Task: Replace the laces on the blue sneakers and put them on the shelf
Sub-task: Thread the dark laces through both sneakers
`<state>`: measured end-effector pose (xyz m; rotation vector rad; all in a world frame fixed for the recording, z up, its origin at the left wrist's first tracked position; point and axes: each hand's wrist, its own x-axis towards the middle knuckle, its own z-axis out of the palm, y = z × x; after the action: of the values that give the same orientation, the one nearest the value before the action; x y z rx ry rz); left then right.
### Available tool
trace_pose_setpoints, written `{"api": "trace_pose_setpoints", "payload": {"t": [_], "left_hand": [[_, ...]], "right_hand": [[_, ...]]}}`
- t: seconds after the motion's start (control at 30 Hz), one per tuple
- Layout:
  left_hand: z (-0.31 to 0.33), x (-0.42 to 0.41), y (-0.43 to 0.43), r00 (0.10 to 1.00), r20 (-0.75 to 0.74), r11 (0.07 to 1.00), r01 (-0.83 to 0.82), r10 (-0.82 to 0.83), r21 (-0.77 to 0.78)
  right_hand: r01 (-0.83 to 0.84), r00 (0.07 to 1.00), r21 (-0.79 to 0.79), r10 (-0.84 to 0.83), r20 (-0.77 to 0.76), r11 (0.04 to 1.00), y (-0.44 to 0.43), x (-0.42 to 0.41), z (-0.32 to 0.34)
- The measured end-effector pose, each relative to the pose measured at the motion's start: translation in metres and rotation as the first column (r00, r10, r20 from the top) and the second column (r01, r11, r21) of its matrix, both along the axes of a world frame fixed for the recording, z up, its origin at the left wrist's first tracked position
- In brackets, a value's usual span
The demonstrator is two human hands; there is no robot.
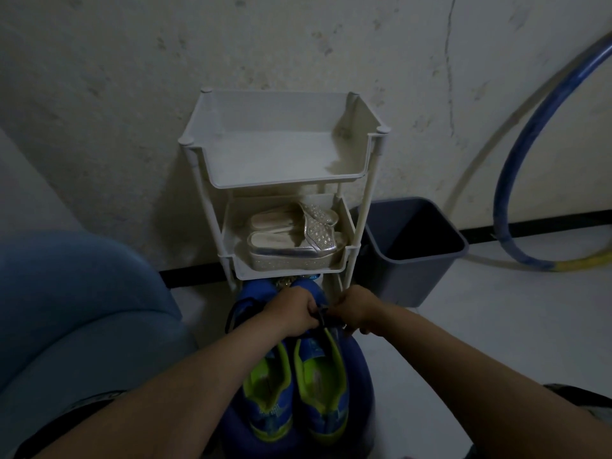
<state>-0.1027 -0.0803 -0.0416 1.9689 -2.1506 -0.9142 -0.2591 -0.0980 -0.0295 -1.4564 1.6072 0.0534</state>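
Blue sneakers [319, 379]: pair w/ lime-green lining, side by side, heels toward camera, toes toward shelf [284, 180]. Resting on dark blue rounded cushion or seat [362, 376] (can't tell which), right in front of shelf's btm, not on any tier. L hand [291, 313] and R hand [356, 309] close together over front of right-side sneaker, fingers curled, both pinching dark lace [323, 314] between them. Lace mostly hidden by fingers; dim light, so threading can't be made out. Both forearms bare, reaching in from btm corners.

Shelf white plastic, tiered, against stained wall [132, 77]. Top tier holding nothing visible. Middle tier w/ silver sandals [291, 243], one beside the other. Something small and glittery just visible under middle tier, too dark to identify. Grey bin [414, 250] on floor just beside shelf, on its right. Blue and yellow hoop [511, 167] leaning on wall beyond bin. Blue upholstered seat [82, 309] at left.
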Motion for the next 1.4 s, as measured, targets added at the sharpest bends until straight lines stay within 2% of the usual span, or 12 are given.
{"api": "trace_pose_setpoints", "payload": {"t": [0.1,0.27,0.37,0.5,0.7,0.77,0.83,0.9,0.97,1.13,1.27,1.4], "left_hand": [[0.013,0.003,-0.007,0.997,0.053,0.998,0.045,-0.048,0.053],[0.032,0.015,-0.019,0.991,0.087,0.99,0.09,-0.1,0.11],[0.039,0.013,-0.02,0.996,-0.011,0.996,0.089,-0.089,0.026],[0.037,-0.001,-0.016,0.976,-0.205,0.995,0.084,-0.073,0.046],[0.045,-0.008,-0.021,0.967,-0.254,0.997,-0.003,0.023,0.076],[0.055,-0.01,-0.023,0.914,-0.389,0.993,-0.096,0.114,0.064],[0.067,-0.01,-0.025,0.803,-0.563,0.976,-0.214,0.196,0.034],[0.08,-0.006,-0.029,0.674,-0.703,0.95,-0.312,0.225,0.005],[0.088,0.001,-0.03,0.607,-0.769,0.941,-0.339,0.202,-0.021],[0.092,0.007,-0.023,0.658,-0.732,0.963,-0.27,0.177,-0.01],[0.084,0.01,-0.023,0.78,-0.579,0.972,-0.197,0.237,0.131],[0.073,0.009,-0.021,0.92,-0.376,0.98,-0.034,0.107,0.197]], "right_hand": [[0.101,0.993,-0.014,-0.1,0.063,0.995,-0.006,-0.003,0.002],[0.194,0.974,-0.177,-0.168,0.154,0.965,-0.012,-0.011,0.015],[0.212,0.963,-0.284,-0.15,0.224,0.935,-0.013,-0.011,0.021],[0.363,0.849,-0.289,-0.187,0.494,0.886,-0.017,-0.005,0.023],[0.413,0.767,-0.325,-0.132,0.628,0.851,-0.013,0.0,0.034],[0.351,0.793,-0.272,-0.13,0.596,0.896,-0.013,-0.001,0.032],[0.241,0.844,-0.184,-0.112,0.524,0.953,-0.013,-0.003,0.031],[0.081,0.914,-0.131,-0.021,0.405,0.988,-0.008,-0.006,0.033],[-0.054,0.946,-0.148,0.098,0.309,0.987,-0.005,-0.007,0.031],[-0.134,0.948,-0.175,0.177,0.265,0.975,-0.009,-0.006,0.029],[0.126,0.886,-0.322,0.039,0.462,0.938,-0.01,-0.003,0.046],[0.312,0.752,-0.382,0.019,0.658,0.87,-0.013,0.0,0.07]]}}
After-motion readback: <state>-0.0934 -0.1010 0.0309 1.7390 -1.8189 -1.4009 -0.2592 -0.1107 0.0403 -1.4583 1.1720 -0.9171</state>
